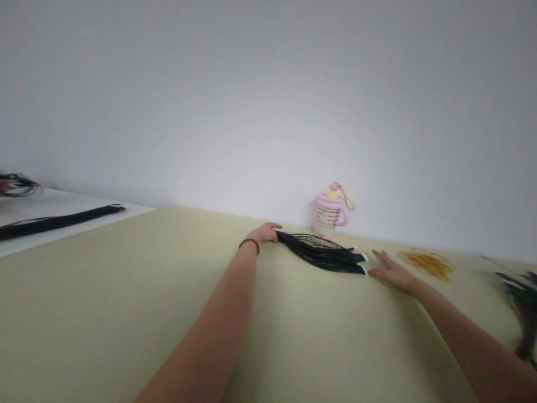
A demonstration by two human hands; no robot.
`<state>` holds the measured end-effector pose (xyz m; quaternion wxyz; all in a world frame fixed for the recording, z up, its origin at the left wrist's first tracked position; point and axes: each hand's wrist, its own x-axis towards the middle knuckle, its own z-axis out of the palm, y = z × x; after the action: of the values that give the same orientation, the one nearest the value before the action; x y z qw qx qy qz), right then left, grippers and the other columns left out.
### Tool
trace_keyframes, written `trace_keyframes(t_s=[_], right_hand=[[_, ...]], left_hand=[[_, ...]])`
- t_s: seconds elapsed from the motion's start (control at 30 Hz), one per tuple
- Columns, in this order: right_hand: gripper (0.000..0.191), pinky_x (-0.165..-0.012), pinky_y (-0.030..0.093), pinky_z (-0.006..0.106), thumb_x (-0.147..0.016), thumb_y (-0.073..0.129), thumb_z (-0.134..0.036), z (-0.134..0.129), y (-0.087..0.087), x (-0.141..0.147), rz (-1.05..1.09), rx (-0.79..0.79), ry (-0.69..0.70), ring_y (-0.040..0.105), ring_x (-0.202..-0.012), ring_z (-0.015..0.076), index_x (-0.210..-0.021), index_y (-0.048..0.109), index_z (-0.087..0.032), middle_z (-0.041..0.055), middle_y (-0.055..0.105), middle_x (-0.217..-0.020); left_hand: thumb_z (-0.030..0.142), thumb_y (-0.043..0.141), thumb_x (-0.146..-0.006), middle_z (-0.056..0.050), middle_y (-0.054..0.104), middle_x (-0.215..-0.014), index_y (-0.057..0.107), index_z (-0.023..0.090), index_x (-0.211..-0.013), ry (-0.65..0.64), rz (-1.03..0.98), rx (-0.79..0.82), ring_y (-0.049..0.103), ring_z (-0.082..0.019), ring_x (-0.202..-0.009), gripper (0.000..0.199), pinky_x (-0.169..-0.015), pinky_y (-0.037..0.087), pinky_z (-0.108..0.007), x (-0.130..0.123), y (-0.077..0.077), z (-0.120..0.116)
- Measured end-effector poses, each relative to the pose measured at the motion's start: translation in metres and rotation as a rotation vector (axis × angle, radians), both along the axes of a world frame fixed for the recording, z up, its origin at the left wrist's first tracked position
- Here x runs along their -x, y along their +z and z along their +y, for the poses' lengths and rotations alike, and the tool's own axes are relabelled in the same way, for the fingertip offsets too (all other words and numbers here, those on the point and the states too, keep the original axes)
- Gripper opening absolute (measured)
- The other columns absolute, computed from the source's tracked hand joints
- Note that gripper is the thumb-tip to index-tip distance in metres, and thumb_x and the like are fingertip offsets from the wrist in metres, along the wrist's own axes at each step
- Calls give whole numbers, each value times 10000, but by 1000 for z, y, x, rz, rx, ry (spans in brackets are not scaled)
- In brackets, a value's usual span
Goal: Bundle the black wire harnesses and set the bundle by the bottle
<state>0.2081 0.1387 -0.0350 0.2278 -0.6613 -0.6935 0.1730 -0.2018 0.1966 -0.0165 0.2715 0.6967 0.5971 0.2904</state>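
Note:
A bundle of thin black wires (323,256) with white ends lies across the pale yellow-green table in front of me. At its left end, my left hand (265,232) is closed around the gathered wire ends, with a dark band on that wrist. My right hand (390,271) has its fingers apart beside the white tips at the right end. One fingertip is at or very near the lower white tip; I cannot tell whether it touches. The right end of the bundle splits into separate groups.
A pink and white cup (328,215) with a handle and yellow strap stands against the wall behind the wires. Yellow rubber bands (428,263) lie in a pile at right. More dark wires (524,299) are at the right edge. Another black bundle (62,220) rests on a white surface at left.

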Motion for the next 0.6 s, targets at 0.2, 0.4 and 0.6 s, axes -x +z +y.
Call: trace_keyframes(t_s=[0.2,0.4,0.6], right_hand=[[987,-1005,355,343,-624,635,-314,8,14,44,60,25,321,404,-1271,248,-1457,120,-188,120,340,-1444],[1111,-1071,249,411,-434,773,-530,29,5,51,-71,67,390,311,-1302,336,-1387,353,-144,179,266,-1441],[867,-932,395,374,-506,701,-643,34,14,39,-200,25,342,517,-1073,313,-1200,557,-143,157,521,-1159]], left_hand=[[278,543,-853,-86,580,-1100,526,134,-1148,-108,-118,171,591,-182,-934,329,-805,513,-377,-4,10,5],[261,544,-854,-76,605,-1043,540,125,-1121,-164,-147,258,605,-164,-893,300,-784,521,-359,-5,8,8],[272,557,-844,-71,592,-1032,568,113,-1050,-102,-66,238,586,-167,-893,260,-762,516,-346,-10,8,11]])
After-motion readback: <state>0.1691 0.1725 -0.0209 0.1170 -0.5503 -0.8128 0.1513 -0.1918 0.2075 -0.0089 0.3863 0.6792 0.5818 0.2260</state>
